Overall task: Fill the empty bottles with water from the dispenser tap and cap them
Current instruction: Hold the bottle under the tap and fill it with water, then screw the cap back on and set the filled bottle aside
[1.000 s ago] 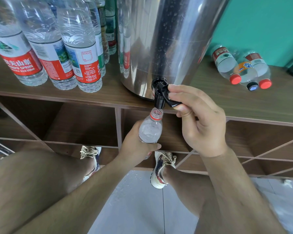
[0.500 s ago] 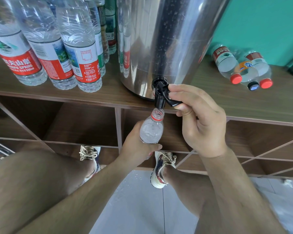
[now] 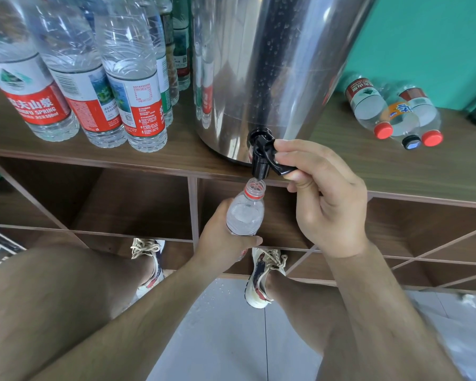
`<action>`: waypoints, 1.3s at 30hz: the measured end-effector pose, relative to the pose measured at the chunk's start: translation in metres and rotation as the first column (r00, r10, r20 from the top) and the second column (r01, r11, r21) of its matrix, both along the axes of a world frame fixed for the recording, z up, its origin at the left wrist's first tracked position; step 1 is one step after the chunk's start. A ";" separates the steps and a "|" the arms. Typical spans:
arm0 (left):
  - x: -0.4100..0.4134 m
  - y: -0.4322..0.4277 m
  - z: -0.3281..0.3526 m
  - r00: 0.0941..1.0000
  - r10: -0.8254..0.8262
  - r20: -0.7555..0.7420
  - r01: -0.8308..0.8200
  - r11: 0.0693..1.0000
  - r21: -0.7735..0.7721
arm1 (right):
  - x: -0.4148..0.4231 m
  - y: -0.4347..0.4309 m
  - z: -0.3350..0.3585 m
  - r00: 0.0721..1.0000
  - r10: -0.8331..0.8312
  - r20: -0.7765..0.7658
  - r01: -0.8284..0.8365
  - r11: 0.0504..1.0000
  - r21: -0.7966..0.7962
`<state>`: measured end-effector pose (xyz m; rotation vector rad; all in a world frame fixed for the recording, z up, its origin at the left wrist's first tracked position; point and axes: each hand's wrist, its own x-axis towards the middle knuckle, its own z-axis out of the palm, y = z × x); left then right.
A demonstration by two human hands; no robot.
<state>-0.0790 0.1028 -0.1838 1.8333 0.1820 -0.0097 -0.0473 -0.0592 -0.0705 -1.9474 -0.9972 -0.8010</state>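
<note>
Under tap (image 3: 260, 158): left hand (image 3: 226, 237) grips bottle (image 3: 246, 213), right hand (image 3: 322, 193) pinches lever (image 3: 282, 167). Risk: narrow mouth drifts off stream, water spills on floor.

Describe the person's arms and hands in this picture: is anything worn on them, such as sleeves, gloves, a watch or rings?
Nothing is worn on them. The left hand and right hand are bare, without gloves, and no ring shows on the fingers in view. The left forearm and right forearm are bare too: no sleeve, watch or wristband shows in the picture.
</note>
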 end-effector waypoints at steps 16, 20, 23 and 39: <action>0.001 0.002 0.001 1.000 0.006 0.007 -0.006 1.000 -0.007 | 0.001 0.007 0.010 1.000 -0.013 -0.009 0.013 0.999 0.033; 0.001 0.003 0.001 1.000 0.013 0.009 -0.013 1.000 -0.026 | 0.003 0.012 0.021 0.999 -0.036 -0.024 0.037 0.999 0.038; 0.001 0.003 0.001 1.000 0.025 0.012 -0.024 0.997 -0.069 | 0.007 0.021 0.030 0.996 -0.068 -0.065 0.071 0.996 0.050; -0.001 0.001 0.009 1.000 -0.006 -0.026 0.005 0.999 -0.039 | 0.041 -0.049 -0.011 0.708 -0.552 -0.441 0.476 0.834 -0.280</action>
